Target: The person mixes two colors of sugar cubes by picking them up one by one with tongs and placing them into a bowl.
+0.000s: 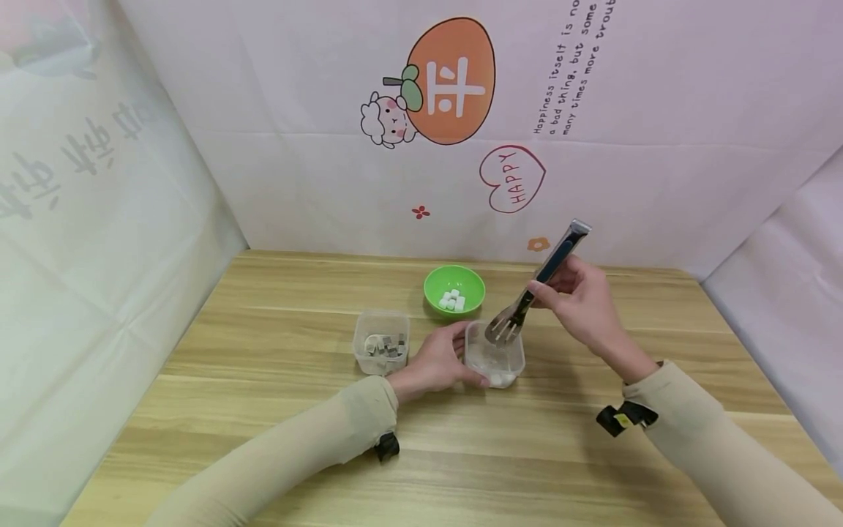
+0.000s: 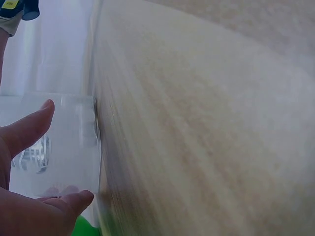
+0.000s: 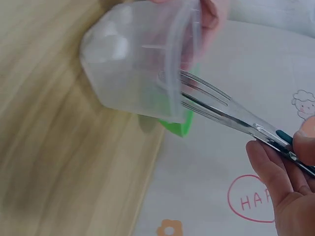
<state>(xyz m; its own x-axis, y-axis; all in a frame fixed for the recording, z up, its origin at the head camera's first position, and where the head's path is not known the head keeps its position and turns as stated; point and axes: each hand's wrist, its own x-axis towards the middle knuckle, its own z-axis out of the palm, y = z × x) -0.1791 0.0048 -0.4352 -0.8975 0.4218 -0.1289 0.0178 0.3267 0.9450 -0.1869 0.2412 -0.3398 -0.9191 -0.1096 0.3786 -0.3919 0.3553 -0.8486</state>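
My left hand holds a clear plastic container between thumb and fingers, steadying it on the table. A few white pieces lie at its near bottom edge; their exact shape is blurred by the wall. In my right hand I grip metal food tongs with a dark blue handle, slanting down to the left. Their slotted head reaches through the container's mouth in the right wrist view. The left wrist view shows my thumb and fingertips along the container wall.
Behind the held container stands a green bowl with several white cubes in it. Left of my left hand is a second clear container holding several grey, shiny cubes. A printed cloth hangs along the wooden table's back edge.
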